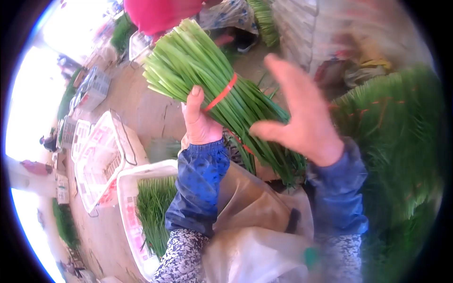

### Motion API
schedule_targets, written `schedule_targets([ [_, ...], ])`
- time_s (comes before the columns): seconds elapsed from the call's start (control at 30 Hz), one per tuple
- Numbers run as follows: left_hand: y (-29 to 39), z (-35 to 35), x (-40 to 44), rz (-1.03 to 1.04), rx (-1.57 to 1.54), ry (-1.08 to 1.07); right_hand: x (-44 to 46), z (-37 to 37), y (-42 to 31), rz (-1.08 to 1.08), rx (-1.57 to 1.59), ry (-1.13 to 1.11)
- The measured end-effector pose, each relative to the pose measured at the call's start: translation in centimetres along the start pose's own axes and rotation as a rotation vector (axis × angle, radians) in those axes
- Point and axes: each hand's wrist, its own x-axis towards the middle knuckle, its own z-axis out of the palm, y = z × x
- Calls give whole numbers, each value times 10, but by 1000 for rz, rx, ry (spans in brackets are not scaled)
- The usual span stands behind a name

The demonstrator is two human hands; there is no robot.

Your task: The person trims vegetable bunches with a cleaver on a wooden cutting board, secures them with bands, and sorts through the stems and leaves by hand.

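A thick bunch of long green stalks point(188, 61) lies tilted across the middle, its pale cut ends at the upper left. A red band point(222, 93) runs around it. My left hand point(202, 118) grips the bunch from below, thumb on the near side, close to the band. Over the leafy lower part is my right hand point(302, 111), slightly blurred, with thumb and fingers spread and nothing held. A second red strip point(246, 149) shows lower down, partly hidden by the leaves.
White crate point(123, 188) with greens stands at the lower left, beside other white crates point(101, 165). A large pile of banded greens point(391, 141) fills the right. Another person in red point(160, 14) is at the top.
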Motion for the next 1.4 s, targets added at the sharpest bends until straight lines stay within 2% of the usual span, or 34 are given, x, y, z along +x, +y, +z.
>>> schedule_targets([
  [0.03, 0, -6, -5, -39, -36, 95, -9, 15, -7, 99, -10, -173],
  [0.07, 1, -13, -16, -36, -32, 125, -19, 32, -6, 94, 7, -197],
  [0.13, 3, -23, -26, -73, -75, 194, -25, 63, 6, 290, 602, -401],
  [0.2, 17, -32, -51, -84, -75, 227, -14, 68, 9, 273, 668, -459],
  [0.27, 41, -37, -87, -113, -21, 283, 8, 59, 10, 318, 892, -775],
  [0.3, 56, -36, -114, -147, -66, 290, 9, 63, 10, 425, 1123, -870],
  [0.33, 72, -33, -140, -177, -115, 299, 13, 66, 11, 430, 1143, -906],
  [0.4, 109, -28, -184, -362, -17, 177, 8, 78, 6, 582, 1475, -1296],
  [0.43, 133, -51, -208, -691, 87, 80, -1, 89, -1, 584, 1488, -1357],
  [0.47, 155, -50, -218, -1066, 330, 58, -10, 105, -6, 600, 1502, -1409],
  [0.5, 172, -50, -218, -1116, 622, -246, -23, 125, -10, 587, 1393, -1531],
  [0.53, 184, -51, -213, -1136, 908, -570, -38, 142, -16, 557, 1280, -1643],
  [0.57, 193, -49, -214, -863, 1069, -500, -50, 156, -26, 595, 1126, -1690],
  [0.6, 198, -51, -211, -560, 1275, -463, -57, 165, -31, 600, 1139, -1740],
  [0.63, 196, -44, -211, -304, 1479, -307, -58, 173, -30, 507, 1173, -1727],
  [0.67, 192, -36, -195, -111, 1822, -386, -54, 180, -28, 412, 1198, -1699],
  [0.7, 187, -46, -188, -62, 1979, -520, -50, 182, -28, 366, 1126, -1694],
  [0.73, 173, -64, -186, -126, 1980, -582, -47, 178, -28, 374, 1123, -1707],
  [0.8, 151, -89, -186, -250, 2143, -765, -36, 165, -26, 193, 838, -1579],
  [0.83, 147, -99, -181, -255, 2138, -759, -28, 149, -27, 198, 681, -1484],
  [0.9, 144, -117, -175, -281, 1896, -637, -36, 136, -29, -157, 496, -795],
  [0.97, 145, -120, -167, -327, 1807, -637, -25, 104, -56, -119, 420, -540],
  [1.07, 154, -112, -153, -347, 1673, -649, -32, 66, -96, -136, 460, -659],
  [1.13, 162, -105, -152, -615, 1610, -612, -47, 66, -113, -134, 392, -802],
  [1.17, 163, -89, -158, -658, 1598, -583, -58, 60, -119, -131, 352, -848],
  [1.2, 164, -86, -161, -659, 1604, -584, -68, 54, -124, -131, 310, -894],
  [1.3, 168, -86, -166, -669, 1682, -629, -89, 83, -127, -161, 277, -852],
  [1.37, 171, -55, -174, -233, 2184, -695, -92, 88, -122, -141, 384, -781],
  [1.4, 162, -48, -184, -216, 2184, -696, -95, 89, -121, -144, 373, -773],
])
